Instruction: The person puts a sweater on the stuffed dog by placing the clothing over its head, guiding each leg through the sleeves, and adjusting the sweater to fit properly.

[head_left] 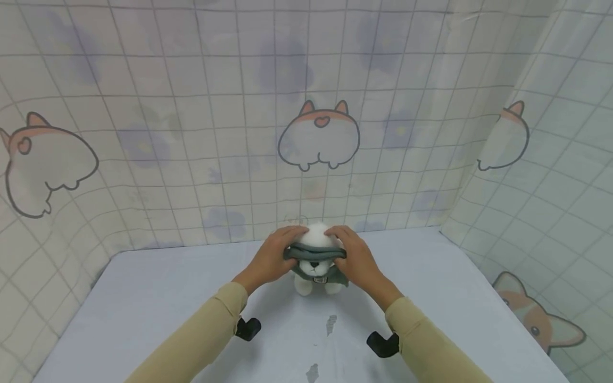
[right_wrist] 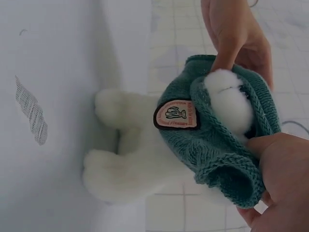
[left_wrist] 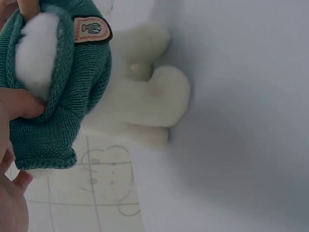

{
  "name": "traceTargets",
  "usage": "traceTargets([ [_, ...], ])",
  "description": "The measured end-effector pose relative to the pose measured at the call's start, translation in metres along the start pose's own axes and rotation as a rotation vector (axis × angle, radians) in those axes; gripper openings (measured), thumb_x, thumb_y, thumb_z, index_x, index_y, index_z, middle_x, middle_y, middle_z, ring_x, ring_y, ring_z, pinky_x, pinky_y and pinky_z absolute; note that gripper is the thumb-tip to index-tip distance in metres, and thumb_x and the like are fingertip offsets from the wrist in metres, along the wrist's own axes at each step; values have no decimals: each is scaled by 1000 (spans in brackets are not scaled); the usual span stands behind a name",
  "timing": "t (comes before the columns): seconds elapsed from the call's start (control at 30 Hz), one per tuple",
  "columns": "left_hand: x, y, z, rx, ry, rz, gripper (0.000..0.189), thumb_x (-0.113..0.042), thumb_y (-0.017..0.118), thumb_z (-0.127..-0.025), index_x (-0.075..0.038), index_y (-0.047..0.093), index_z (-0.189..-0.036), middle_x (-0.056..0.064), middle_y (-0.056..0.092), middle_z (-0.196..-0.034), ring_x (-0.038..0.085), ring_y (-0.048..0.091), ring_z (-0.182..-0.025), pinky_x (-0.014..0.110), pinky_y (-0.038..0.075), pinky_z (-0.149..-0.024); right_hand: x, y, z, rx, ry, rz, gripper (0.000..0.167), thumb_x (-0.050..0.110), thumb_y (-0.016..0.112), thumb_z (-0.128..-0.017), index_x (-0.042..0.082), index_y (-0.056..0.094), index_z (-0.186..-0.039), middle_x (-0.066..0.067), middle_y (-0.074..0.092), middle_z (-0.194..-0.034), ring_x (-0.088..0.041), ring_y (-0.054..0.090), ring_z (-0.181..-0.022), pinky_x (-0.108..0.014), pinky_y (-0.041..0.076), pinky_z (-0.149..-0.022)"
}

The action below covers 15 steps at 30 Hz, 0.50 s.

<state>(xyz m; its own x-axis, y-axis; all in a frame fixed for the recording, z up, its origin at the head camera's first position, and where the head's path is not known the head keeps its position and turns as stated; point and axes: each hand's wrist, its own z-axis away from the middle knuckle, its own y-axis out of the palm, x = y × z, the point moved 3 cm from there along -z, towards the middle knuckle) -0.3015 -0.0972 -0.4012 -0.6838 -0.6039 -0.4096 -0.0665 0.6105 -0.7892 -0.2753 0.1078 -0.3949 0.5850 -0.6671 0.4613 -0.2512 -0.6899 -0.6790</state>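
Note:
A white plush dog stands on the table, facing me, with a green knitted sweater around its head and upper body. The sweater's collar crosses the face at eye level in the head view; muzzle and nose show below it. My left hand pinches the collar on one side, its thumb tucked inside the edge. On the opposite side my right hand pinches the collar likewise, fingers on the dog's head. A label patch sits on the sweater's front. The dog's eyes are hidden in the head view.
The white table has grey worn patches in front of the dog. A checked cloth with cartoon dogs hangs behind and along both sides. Black wrist mounts stick out under both sleeves.

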Motion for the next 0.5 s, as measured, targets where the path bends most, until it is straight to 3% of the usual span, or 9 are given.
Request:
traceTargets([
  [0.2,0,-1,-1,46,-66,93,65,5,74,-78,-19,53,-134,0,54,-140,23,48,-133,43,39,-111,-4,0,-5,4,71,-39,41,-12,67,-76,10,63,-110,-6,66,-111,-23,63,-105,-42,55,-87],
  [0.5,-2,-5,0,57,-75,158,50,8,69,-79,-17,61,-121,0,62,-126,22,56,-123,44,43,-107,-6,3,-8,18,141,-99,26,-8,67,-81,12,68,-98,-4,70,-99,-20,66,-96,-41,55,-85],
])
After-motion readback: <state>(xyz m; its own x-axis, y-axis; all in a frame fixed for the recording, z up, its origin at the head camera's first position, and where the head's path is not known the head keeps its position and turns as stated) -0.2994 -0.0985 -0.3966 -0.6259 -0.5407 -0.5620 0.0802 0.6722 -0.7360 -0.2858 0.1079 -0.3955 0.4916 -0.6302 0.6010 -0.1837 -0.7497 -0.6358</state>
